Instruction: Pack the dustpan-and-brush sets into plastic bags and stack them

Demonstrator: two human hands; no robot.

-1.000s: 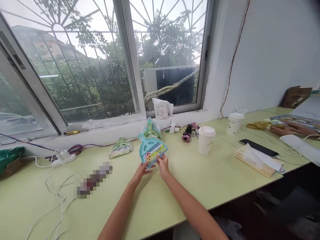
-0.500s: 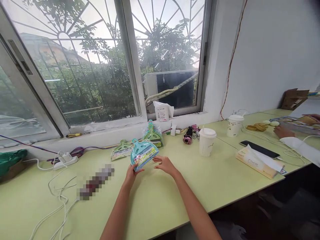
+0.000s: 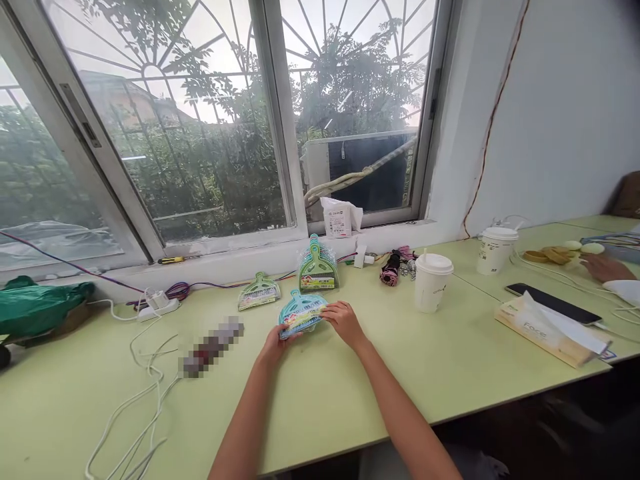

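Observation:
A blue mini dustpan with a brush and a printed label (image 3: 301,316) is held between my two hands, just above the table. My left hand (image 3: 276,341) grips its lower left corner, thumb on top. On the right edge, my right hand (image 3: 345,322) has its fingers closed together over the label's end; its thumb is hidden. Behind to the left lies a green dustpan set (image 3: 259,293). Straight behind stands a stack of similar dustpans (image 3: 319,270), a green one in front and blue ones farther back.
A lidded white cup (image 3: 433,283) stands right of my hands, with another cup (image 3: 496,250) beyond. A tissue pack (image 3: 545,333) and a phone (image 3: 553,303) lie further right, near another person's hand (image 3: 607,268). White cables (image 3: 150,387) and a pixelated object (image 3: 213,347) are at left.
My right hand has closed from an open pose onto the blue dustpan's right edge. The dustpan now lies flatter. The view has shifted left, and the other person's hand has moved.

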